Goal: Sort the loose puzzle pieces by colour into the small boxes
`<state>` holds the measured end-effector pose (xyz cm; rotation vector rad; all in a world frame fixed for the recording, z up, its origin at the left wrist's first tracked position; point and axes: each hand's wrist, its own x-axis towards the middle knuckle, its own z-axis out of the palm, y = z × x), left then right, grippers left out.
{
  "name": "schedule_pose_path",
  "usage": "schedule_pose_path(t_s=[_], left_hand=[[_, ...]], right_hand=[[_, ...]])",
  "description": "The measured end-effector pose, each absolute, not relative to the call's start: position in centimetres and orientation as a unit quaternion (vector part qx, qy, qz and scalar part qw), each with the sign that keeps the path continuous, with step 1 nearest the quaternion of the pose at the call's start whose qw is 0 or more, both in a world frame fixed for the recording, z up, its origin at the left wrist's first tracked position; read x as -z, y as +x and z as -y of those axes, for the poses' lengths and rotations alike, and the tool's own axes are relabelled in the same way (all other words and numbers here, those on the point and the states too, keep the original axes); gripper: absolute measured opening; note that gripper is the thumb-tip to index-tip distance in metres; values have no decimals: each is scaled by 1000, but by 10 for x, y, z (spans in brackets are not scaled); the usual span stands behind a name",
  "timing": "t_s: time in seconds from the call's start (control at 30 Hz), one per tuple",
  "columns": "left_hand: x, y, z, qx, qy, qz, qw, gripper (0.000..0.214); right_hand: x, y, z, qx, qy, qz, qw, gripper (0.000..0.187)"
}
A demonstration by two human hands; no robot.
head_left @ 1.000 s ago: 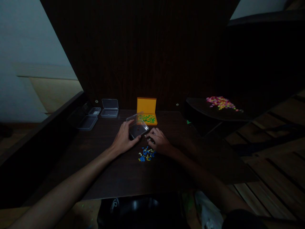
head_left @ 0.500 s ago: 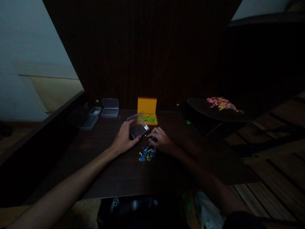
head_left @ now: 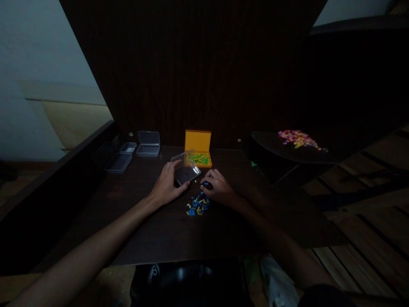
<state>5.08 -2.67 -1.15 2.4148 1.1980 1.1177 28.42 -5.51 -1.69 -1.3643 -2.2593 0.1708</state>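
Note:
My left hand grips a clear plastic box by its left side, thumb at the near edge and fingers on the far side. The box is tilted, its lid is raised, and a few small reddish bits show in it. My right hand is just right of the box, its fingers curved and apart from the thumb. Small blue and pale bits show by its fingertips; a firm hold on any of them is not visible. Below lies a loose pile of small blue and yellow pieces on the dark table.
Behind the clear box stands an open orange box with green pieces inside. Further clear boxes sit at the back left. Pink and yellow pieces are heaped on a dark curved shelf at right. A low side wall borders the left.
My right hand's fingers have shifted very slightly, and more of the blue bit beside them shows. My left hand keeps the clear box in the same pose.

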Motion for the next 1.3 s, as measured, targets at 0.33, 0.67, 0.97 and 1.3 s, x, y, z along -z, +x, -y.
schedule_pose_path(t_s=[0.33,0.67,0.97,1.3], left_hand=[[13,50,26,-369,827,-409,111,71],[14,50,26,-368,830,-404,113,70],[13,50,26,-365,831,-403,120,69],[13,50,27,-366,831,-401,119,69]], right_hand=[[19,283,56,-85,-457,846,261,10],[20,284,56,-89,-439,851,273,11],[19,282,58,-69,-407,874,255,5],[18,282,59,1,-390,894,222,5]])
